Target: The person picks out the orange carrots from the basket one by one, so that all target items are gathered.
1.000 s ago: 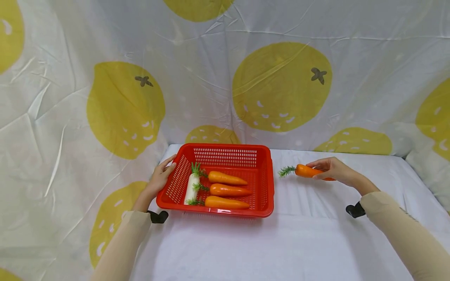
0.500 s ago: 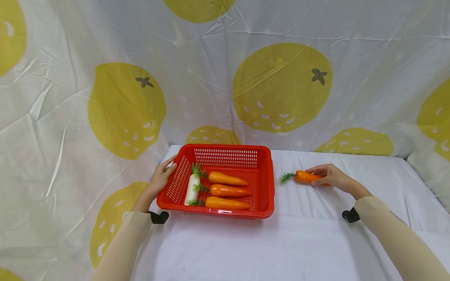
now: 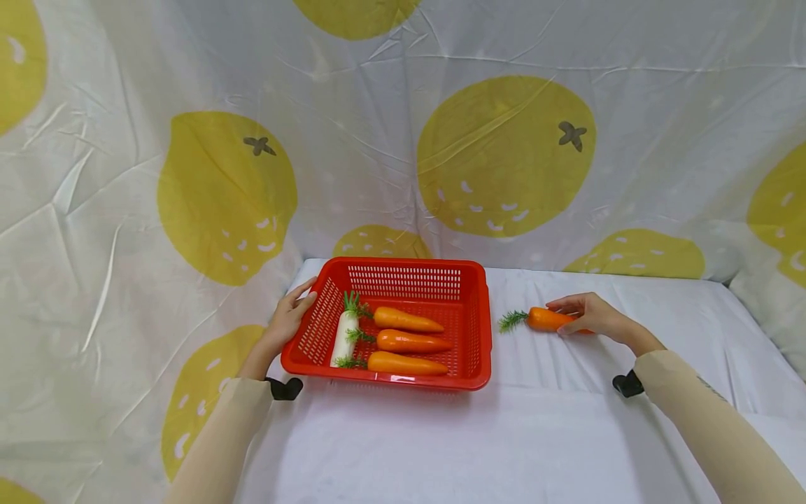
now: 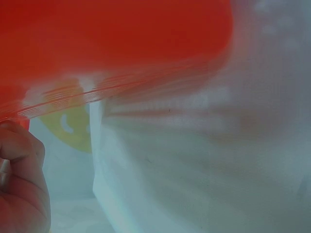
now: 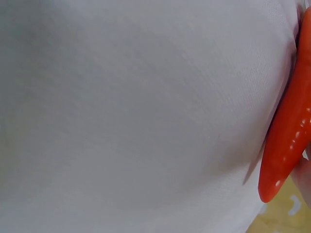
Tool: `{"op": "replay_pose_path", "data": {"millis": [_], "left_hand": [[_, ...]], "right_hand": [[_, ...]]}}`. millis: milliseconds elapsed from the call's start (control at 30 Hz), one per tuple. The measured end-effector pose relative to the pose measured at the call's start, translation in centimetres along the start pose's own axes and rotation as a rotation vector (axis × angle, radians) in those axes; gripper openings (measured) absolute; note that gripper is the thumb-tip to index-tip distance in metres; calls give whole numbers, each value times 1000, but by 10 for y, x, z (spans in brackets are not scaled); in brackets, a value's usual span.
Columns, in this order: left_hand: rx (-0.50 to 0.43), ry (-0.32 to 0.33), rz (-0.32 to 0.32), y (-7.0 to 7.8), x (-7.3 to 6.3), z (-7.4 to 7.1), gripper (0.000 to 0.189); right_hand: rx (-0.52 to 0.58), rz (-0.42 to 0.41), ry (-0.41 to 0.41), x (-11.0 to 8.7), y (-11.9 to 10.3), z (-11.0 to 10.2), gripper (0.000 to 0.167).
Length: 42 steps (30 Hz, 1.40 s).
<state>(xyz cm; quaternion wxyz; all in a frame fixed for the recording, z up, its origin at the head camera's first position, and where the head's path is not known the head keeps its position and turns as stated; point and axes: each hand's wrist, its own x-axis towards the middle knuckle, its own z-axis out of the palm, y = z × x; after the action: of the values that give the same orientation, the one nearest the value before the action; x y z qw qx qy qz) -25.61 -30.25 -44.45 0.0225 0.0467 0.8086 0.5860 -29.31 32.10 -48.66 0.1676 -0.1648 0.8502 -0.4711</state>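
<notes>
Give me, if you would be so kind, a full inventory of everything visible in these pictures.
basket: 1, red, on the tablecloth between the hands
carrots: 3, orange with green tops, side by side in the basket
radish: 1, white with green leaves, left end of the basket
loose carrot: 1, orange with green top, right of the basket
tablecloth: 1, white, under the basket
backdrop: white with yellow fruit print, behind and left and right
left hand: 1, at the basket's left side
right hand: 1, gripping the loose carrot
sleeves: 2, beige, on both arms
wrist pieces: 2, black, one per wrist
</notes>
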Motion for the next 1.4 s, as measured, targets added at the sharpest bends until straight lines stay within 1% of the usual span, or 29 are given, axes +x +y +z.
{"op": "replay_pose_path", "data": {"millis": [133,267,400,500,600,667,800,867,900,967,1100,1167,1400], "left_hand": [[-12,-4,-20,3,-1,0,54],[-33,-15,-27,13,-6,1,53],[-30,-28,-30,26,-11,4,54],[-31,-34,-29,31,-13,5,53],[-32,-38,-22,31,-13,4,53],[-37,-35,-21,29,-11,3,53],[-38,-25,-21,15,-3,0,54],[-38,-23,-11,8,0,-1,54],[-39,-24,-14,8,0,-1,54],[-35,-30,-12,13,-3,0,55],[-45,-37,-28,29,-11,4,54],[-45,-37,-25,30,-12,4,54],[-36,-34,-32,30,-12,4,54]], "right_hand": [[-30,1,-4,0,-2,0,59],[-40,-2,-18,-1,-6,-2,62],[-15,-16,-17,-1,-14,-7,64],[32,-20,5,-1,-25,-10,63],[79,-26,28,-1,-38,-13,62],[105,-33,41,0,-47,-15,61],[149,-51,59,3,-62,-21,60],[148,-62,66,4,-68,-23,59],[143,-69,69,5,-72,-23,59],[132,-84,74,6,-79,-24,58],[129,-123,70,10,-94,-24,56],[130,-141,64,11,-103,-23,55],[191,-169,58,17,-132,-19,52]]}}
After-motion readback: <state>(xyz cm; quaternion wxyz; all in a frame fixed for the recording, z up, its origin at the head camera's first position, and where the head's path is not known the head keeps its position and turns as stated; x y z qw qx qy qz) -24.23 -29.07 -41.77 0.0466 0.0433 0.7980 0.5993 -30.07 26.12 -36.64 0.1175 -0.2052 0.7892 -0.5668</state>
